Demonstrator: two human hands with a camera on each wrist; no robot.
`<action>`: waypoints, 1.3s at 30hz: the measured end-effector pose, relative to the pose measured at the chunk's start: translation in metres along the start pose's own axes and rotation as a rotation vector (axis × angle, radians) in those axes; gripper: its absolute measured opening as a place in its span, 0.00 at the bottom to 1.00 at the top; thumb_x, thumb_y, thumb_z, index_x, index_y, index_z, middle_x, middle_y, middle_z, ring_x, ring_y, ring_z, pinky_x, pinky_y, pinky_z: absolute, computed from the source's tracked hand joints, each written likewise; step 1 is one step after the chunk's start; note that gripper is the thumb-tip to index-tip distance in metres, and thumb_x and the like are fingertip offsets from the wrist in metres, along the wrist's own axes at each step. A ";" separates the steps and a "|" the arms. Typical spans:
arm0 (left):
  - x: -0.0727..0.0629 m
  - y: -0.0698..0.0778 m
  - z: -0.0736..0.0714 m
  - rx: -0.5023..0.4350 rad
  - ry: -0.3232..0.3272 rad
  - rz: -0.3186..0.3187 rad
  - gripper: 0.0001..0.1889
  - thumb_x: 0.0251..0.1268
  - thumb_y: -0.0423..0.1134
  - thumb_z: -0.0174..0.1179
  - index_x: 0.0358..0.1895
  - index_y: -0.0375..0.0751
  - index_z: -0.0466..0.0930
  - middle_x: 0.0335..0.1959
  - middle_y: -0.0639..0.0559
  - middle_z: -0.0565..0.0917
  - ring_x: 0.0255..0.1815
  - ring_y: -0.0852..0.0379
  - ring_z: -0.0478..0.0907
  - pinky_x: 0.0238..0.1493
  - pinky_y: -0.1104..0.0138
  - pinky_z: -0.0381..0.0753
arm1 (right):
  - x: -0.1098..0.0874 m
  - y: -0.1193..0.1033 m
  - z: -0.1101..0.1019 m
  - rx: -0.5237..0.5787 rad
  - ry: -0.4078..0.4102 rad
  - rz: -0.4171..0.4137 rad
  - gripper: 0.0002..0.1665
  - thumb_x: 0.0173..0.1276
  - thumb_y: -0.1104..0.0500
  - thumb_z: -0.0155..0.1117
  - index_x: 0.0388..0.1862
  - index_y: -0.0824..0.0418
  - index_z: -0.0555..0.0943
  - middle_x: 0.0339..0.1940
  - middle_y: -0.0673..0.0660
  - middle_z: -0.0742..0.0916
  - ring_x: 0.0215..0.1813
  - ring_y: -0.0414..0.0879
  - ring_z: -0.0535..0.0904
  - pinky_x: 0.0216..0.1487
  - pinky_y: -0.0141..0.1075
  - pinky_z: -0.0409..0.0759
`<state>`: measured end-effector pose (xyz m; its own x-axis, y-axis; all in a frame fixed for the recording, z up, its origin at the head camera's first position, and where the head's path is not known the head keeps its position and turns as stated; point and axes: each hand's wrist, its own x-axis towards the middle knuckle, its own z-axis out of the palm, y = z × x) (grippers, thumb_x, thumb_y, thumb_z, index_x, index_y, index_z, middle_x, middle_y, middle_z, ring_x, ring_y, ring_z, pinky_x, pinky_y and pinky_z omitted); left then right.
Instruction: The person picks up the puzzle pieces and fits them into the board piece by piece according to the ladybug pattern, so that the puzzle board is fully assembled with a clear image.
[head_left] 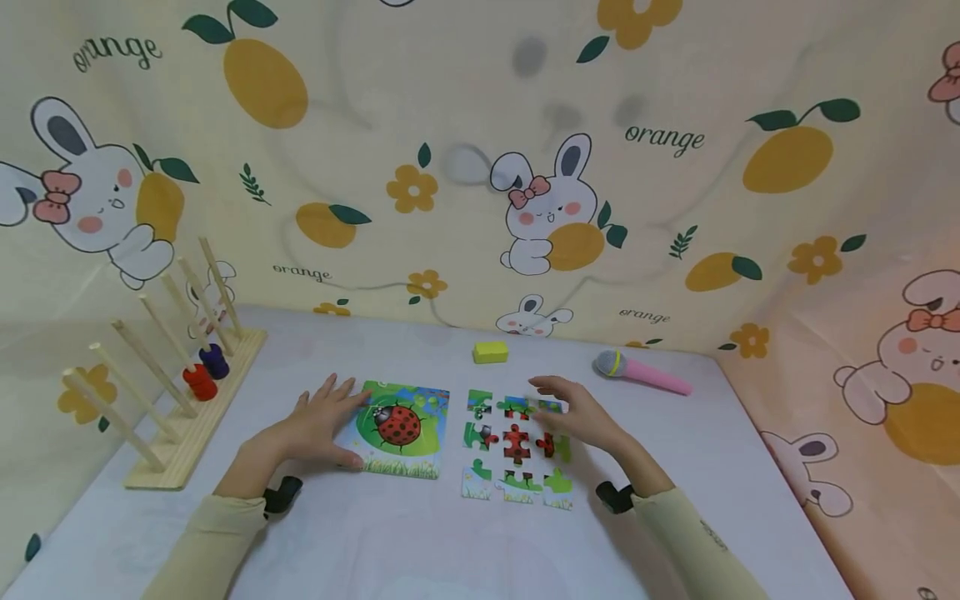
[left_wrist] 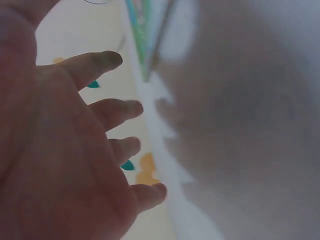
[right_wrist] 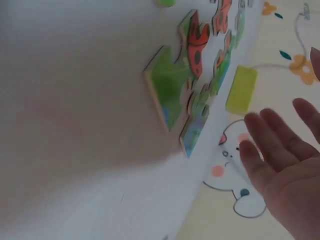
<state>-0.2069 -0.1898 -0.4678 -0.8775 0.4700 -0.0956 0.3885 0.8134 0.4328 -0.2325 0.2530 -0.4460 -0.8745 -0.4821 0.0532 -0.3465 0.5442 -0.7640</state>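
Observation:
A square ladybug picture board lies flat in the middle of the table. My left hand hovers at its left edge, fingers spread; whether the thumb touches the board I cannot tell. The left wrist view shows that hand with straight fingers and nothing in them. Right of the board, several loose ladybug jigsaw pieces are laid out in rows with gaps between. Over their upper right side is my right hand, partly covering pieces there. In the right wrist view the hand holds nothing, its fingers relaxed.
A yellow block sits behind the pieces, and a pink toy microphone lies at the back right. On the left stands a wooden peg rack with red rings and dark blue rings. A patterned cloth hangs behind the table.

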 end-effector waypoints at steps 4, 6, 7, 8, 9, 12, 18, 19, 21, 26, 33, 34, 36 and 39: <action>0.000 -0.006 0.003 -0.016 -0.007 -0.027 0.60 0.39 0.64 0.78 0.76 0.38 0.60 0.76 0.23 0.50 0.76 0.21 0.36 0.62 0.22 0.40 | 0.015 0.002 0.003 0.087 -0.045 -0.022 0.31 0.69 0.64 0.67 0.67 0.74 0.71 0.65 0.72 0.77 0.66 0.65 0.74 0.67 0.59 0.68; -0.001 -0.010 0.004 -0.014 -0.010 -0.039 0.62 0.37 0.65 0.78 0.76 0.37 0.59 0.76 0.22 0.48 0.76 0.21 0.34 0.63 0.23 0.38 | 0.023 0.001 0.007 0.115 -0.068 -0.026 0.30 0.68 0.66 0.67 0.66 0.75 0.71 0.64 0.73 0.77 0.64 0.66 0.75 0.66 0.59 0.69; -0.002 -0.011 0.005 -0.017 -0.010 -0.045 0.63 0.37 0.65 0.78 0.77 0.37 0.58 0.76 0.21 0.47 0.75 0.21 0.34 0.63 0.23 0.37 | 0.027 0.001 0.009 0.123 -0.078 -0.023 0.30 0.68 0.67 0.67 0.66 0.75 0.71 0.63 0.73 0.78 0.64 0.66 0.75 0.66 0.59 0.70; -0.002 -0.013 0.005 -0.022 -0.013 -0.053 0.63 0.36 0.65 0.78 0.77 0.37 0.58 0.76 0.22 0.46 0.76 0.21 0.33 0.63 0.23 0.36 | 0.032 0.000 0.011 0.123 -0.088 -0.023 0.29 0.68 0.67 0.67 0.65 0.75 0.71 0.63 0.73 0.78 0.64 0.65 0.76 0.66 0.58 0.71; -0.003 -0.014 0.005 -0.026 -0.013 -0.055 0.64 0.36 0.65 0.78 0.77 0.37 0.57 0.76 0.21 0.46 0.76 0.21 0.32 0.63 0.23 0.35 | 0.036 0.000 0.013 0.117 -0.097 -0.023 0.29 0.68 0.67 0.67 0.65 0.75 0.72 0.62 0.73 0.79 0.63 0.65 0.77 0.65 0.57 0.72; -0.004 -0.017 0.004 -0.027 -0.013 -0.061 0.65 0.35 0.65 0.78 0.77 0.37 0.56 0.76 0.22 0.44 0.76 0.22 0.31 0.63 0.23 0.33 | 0.048 -0.002 0.020 0.110 -0.128 -0.011 0.29 0.67 0.69 0.67 0.65 0.74 0.72 0.61 0.71 0.80 0.62 0.63 0.78 0.64 0.54 0.74; -0.003 -0.017 0.005 -0.025 -0.019 -0.076 0.65 0.34 0.66 0.78 0.77 0.38 0.56 0.76 0.21 0.44 0.76 0.22 0.31 0.64 0.24 0.34 | 0.067 -0.004 0.032 0.115 -0.160 -0.020 0.30 0.66 0.69 0.68 0.65 0.73 0.72 0.59 0.70 0.82 0.60 0.61 0.79 0.61 0.51 0.78; -0.003 -0.017 0.006 -0.022 -0.019 -0.079 0.65 0.34 0.66 0.79 0.77 0.38 0.56 0.76 0.21 0.44 0.76 0.21 0.31 0.65 0.24 0.35 | 0.070 -0.004 0.033 0.125 -0.165 -0.028 0.30 0.66 0.69 0.68 0.65 0.74 0.72 0.58 0.71 0.82 0.59 0.62 0.79 0.61 0.52 0.77; -0.003 -0.016 0.007 -0.018 -0.021 -0.082 0.65 0.34 0.66 0.78 0.77 0.38 0.57 0.76 0.21 0.44 0.75 0.21 0.32 0.65 0.25 0.36 | 0.074 -0.005 0.036 0.131 -0.173 -0.035 0.30 0.65 0.70 0.68 0.65 0.74 0.72 0.57 0.71 0.82 0.58 0.63 0.79 0.61 0.54 0.77; -0.004 -0.015 0.006 -0.012 -0.020 -0.073 0.61 0.40 0.66 0.76 0.77 0.39 0.58 0.76 0.20 0.44 0.75 0.21 0.32 0.65 0.25 0.37 | 0.083 -0.005 0.040 0.088 -0.184 -0.006 0.29 0.63 0.68 0.71 0.63 0.72 0.75 0.54 0.68 0.83 0.56 0.60 0.79 0.60 0.51 0.78; -0.001 -0.015 0.006 -0.006 -0.013 -0.067 0.58 0.42 0.65 0.76 0.76 0.41 0.60 0.76 0.20 0.45 0.75 0.20 0.34 0.65 0.25 0.39 | 0.090 -0.006 0.047 0.009 -0.164 0.041 0.27 0.60 0.69 0.73 0.58 0.68 0.79 0.50 0.62 0.84 0.52 0.53 0.79 0.55 0.46 0.79; 0.000 -0.015 0.007 -0.004 -0.013 -0.068 0.58 0.42 0.65 0.76 0.76 0.41 0.60 0.75 0.20 0.45 0.75 0.20 0.34 0.65 0.25 0.40 | 0.090 -0.006 0.048 -0.004 -0.165 0.048 0.26 0.59 0.69 0.73 0.58 0.67 0.79 0.49 0.61 0.84 0.51 0.52 0.79 0.55 0.45 0.79; 0.000 -0.014 0.008 -0.003 -0.011 -0.066 0.58 0.41 0.65 0.76 0.76 0.41 0.60 0.75 0.20 0.45 0.75 0.20 0.35 0.65 0.25 0.40 | 0.091 -0.007 0.050 -0.032 -0.166 0.060 0.26 0.58 0.69 0.74 0.57 0.66 0.80 0.48 0.60 0.84 0.49 0.51 0.78 0.54 0.43 0.78; 0.000 -0.013 0.007 -0.002 -0.008 -0.069 0.59 0.40 0.64 0.77 0.76 0.41 0.61 0.75 0.20 0.46 0.75 0.20 0.36 0.65 0.25 0.40 | 0.092 -0.008 0.054 -0.075 -0.159 0.064 0.25 0.58 0.68 0.75 0.56 0.65 0.80 0.46 0.58 0.83 0.47 0.49 0.77 0.53 0.43 0.77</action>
<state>-0.2098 -0.1982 -0.4802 -0.8997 0.4159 -0.1324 0.3270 0.8432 0.4268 -0.2916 0.1669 -0.4698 -0.8328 -0.5444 -0.1009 -0.3218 0.6242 -0.7119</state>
